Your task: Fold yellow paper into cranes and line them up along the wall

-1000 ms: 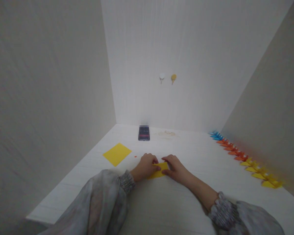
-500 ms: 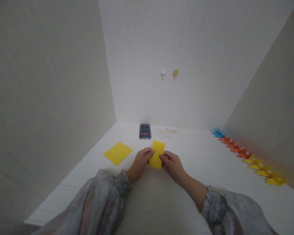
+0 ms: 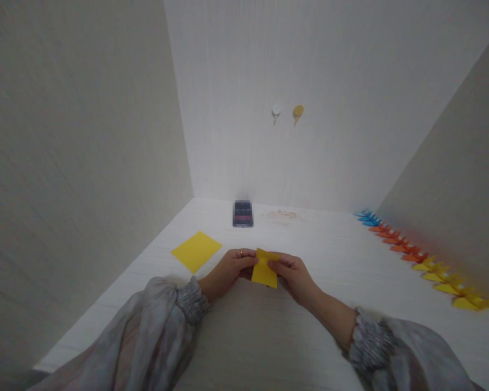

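Note:
A small folded piece of yellow paper point(image 3: 264, 273) is held up off the table between my two hands. My left hand point(image 3: 233, 267), with a ring on one finger, pinches its left edge. On the opposite edge my right hand point(image 3: 295, 276) grips it, thumb on the front face and fingers behind. The paper's back side and the fingertips behind it are hidden. Left of my left hand, a flat yellow paper sheet point(image 3: 196, 251) lies on the white table point(image 3: 244, 336), apart from both hands.
A dark blurred rectangular object point(image 3: 243, 213) sits by the back wall. Along the right side runs a row of folded paper figures: blue point(image 3: 369, 217), orange-red point(image 3: 399, 243) and yellow point(image 3: 452, 285). Two hooks, one white point(image 3: 276, 111) and one gold point(image 3: 298, 112), are on the wall.
The paper in my hands looks shorter and is tilted differently, its top edge lower than before. My right hand has shifted slightly right and down. The flat sheet stays in place.

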A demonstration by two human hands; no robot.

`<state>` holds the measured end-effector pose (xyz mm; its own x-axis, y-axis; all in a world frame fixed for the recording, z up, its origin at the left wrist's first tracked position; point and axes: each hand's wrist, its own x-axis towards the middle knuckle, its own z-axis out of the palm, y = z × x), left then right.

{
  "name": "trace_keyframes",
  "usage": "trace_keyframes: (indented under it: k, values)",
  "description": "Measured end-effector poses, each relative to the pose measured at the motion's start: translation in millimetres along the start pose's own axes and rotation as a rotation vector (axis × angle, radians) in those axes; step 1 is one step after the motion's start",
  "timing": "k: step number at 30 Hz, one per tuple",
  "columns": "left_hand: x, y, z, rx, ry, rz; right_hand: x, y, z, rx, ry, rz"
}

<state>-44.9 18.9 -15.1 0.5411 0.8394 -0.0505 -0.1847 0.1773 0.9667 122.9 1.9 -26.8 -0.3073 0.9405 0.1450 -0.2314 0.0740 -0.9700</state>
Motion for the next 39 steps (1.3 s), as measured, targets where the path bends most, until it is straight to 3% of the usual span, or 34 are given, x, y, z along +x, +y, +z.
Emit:
trace_keyframes:
  k: [7, 13, 18, 20, 23, 28, 34, 39]
  values:
    - [-3, 6, 4.6, -0.194, 0.053, -0.071, -3, 1, -8, -0.226, 0.151, -0.178]
    - [-7, 8, 7.4, -0.075, -0.045, -0.138, -8, -1, -7, -0.499, 0.102, -0.416]
    - [-4, 3, 4.7, 0.028, 0.093, -0.092, -11, -9, -6, -0.731, 0.038, -0.577]
    - [-1, 2, 2.1, 0.049, 0.158, -0.052, -11, -11, -6, -0.682, 0.021, -0.556]
    - [1, 0, -0.5, 0.132, 0.208, 0.025, -8, -10, -7, -0.518, 0.083, -0.41]
    - [-3, 1, 6.2, 0.334, 0.086, 0.193, -2, 0, -5, -0.425, 0.156, -0.142]
    - [-5, -1, 14.1, 0.158, 0.096, 0.276, -4, -7, 0, -0.388, 0.21, -0.148]
    - [-4, -2, 11.9, 0.152, 0.177, 0.224, -7, -15, 6, -0.285, 0.244, -0.145]
